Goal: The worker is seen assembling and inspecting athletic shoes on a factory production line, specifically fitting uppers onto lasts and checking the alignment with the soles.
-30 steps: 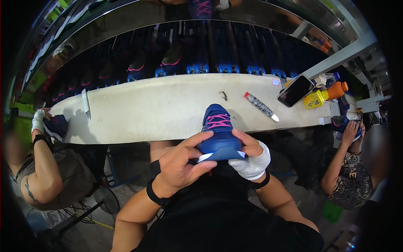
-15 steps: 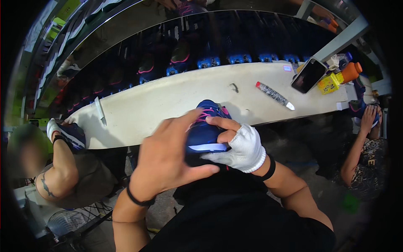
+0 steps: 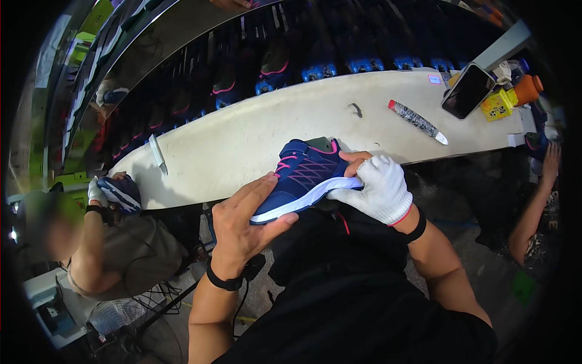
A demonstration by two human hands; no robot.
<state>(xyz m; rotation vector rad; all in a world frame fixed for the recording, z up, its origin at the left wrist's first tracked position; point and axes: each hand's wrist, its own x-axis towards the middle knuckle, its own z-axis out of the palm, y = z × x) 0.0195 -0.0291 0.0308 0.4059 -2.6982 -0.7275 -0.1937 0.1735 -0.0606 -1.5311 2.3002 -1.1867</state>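
Note:
A navy sneaker (image 3: 306, 173) with pink laces and a white sole is held between my two hands at the near edge of the bench. Its side faces up toward me, toe to the left and heel to the right. My bare left hand (image 3: 245, 215) grips the toe end, thumb along the sole and fingers over the upper. At the heel, my right hand (image 3: 382, 188), in a white glove that leaves some fingertips bare, pinches the sole and the back of the shoe.
On the white bench (image 3: 230, 145) lie a patterned pen-like tool (image 3: 418, 121) with a red end, a dark scrap (image 3: 355, 110) and a pale blade-like tool (image 3: 157, 155). A phone (image 3: 468, 91) and yellow box (image 3: 498, 104) stand right. Shoes (image 3: 276, 64) line the far side. Co-workers (image 3: 121, 242) flank me.
The sneaker has turned from toe toward me to side-on. My left hand has closed on its toe end, and my right hand has shifted to the heel.

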